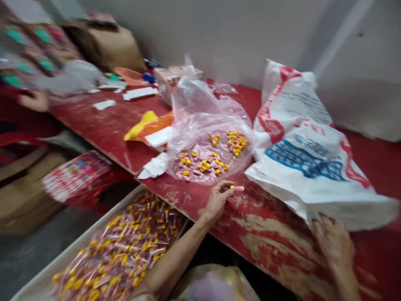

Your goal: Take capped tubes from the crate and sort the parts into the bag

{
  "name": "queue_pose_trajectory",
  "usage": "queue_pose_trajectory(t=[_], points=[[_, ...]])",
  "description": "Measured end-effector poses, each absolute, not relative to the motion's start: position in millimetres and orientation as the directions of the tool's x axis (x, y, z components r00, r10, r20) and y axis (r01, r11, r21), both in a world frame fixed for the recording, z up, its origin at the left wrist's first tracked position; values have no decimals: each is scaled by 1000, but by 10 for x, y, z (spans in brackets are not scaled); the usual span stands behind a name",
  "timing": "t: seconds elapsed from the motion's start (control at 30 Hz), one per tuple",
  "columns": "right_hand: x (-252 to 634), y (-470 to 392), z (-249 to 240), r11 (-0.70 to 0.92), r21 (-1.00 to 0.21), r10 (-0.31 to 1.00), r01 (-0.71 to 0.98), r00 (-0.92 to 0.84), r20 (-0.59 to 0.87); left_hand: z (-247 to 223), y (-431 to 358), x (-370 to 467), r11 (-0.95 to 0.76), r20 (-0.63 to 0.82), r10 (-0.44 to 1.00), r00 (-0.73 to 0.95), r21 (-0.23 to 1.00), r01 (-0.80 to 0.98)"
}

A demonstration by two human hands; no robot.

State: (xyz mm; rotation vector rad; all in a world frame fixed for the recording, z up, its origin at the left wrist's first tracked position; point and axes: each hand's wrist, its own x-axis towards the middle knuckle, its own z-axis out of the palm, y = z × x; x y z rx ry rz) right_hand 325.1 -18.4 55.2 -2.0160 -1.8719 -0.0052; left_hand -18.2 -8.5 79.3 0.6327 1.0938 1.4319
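Observation:
Between the thumb and fingers of my left hand (217, 200) is a small pink tube with a yellow cap (237, 188), held above the table's front edge. Just beyond it lies an open clear plastic bag (200, 121) with pink and yellow pieces (237, 143) inside. At the right, my right hand (334, 240) rests at the lower edge of a large white sack (300, 184) with red and blue print. Its fingertips touch or slip under the sack's edge and are partly blurred, so whether they grip it is unclear.
A box (25, 288) full of capped pink tubes stands below the red table (90, 115) at the lower left. Orange and yellow packets (144, 125), white strips (140, 93) and an orange basket (129, 76) lie farther back. Another person's hand (36, 101) is at the far left.

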Motion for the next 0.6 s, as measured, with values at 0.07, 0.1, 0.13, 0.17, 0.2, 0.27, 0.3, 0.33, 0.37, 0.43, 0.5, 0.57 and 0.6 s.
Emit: queue_pose_trajectory(t=[0.07,0.1,0.13,0.17,0.2,0.27,0.3,0.33,0.37,0.43,0.5,0.57,0.6], points=[[3163,-580,622,-29,-490,960,871,160,228,777,-148,-33,151,-225,969,-102,866,-477],[3042,-701,672,16,-640,967,768,151,205,775,-182,53,171,-235,969,-74,857,-487],[2896,-775,724,27,-737,986,675,103,131,778,-218,142,190,-247,968,-52,849,-493],[2745,-809,775,11,-804,994,594,77,71,785,-255,227,210,-258,966,-31,845,-491],[2605,-817,819,13,-853,997,522,61,52,796,-292,304,232,-268,963,-8,844,-483],[2389,-788,875,37,-897,998,441,20,51,820,-361,422,277,-290,956,43,844,-459],[2319,-768,885,55,-907,998,418,-1,60,830,-391,460,295,-300,952,60,845,-446],[2270,-749,883,69,-913,998,402,-25,65,838,-417,485,306,-307,949,70,847,-434],[2238,-732,871,79,-918,997,389,-49,65,842,-438,498,313,-311,947,76,850,-424],[2199,-703,831,99,-920,993,380,-94,68,837,-471,504,315,-313,947,74,856,-410],[2166,-677,794,134,-908,987,398,-138,85,817,-496,503,307,-306,950,69,865,-396],[2122,-653,779,180,-884,978,432,-175,113,791,-522,509,290,-291,955,54,886,-362],[2095,-642,780,203,-869,973,451,-189,129,778,-537,517,271,-273,961,42,905,-328]])
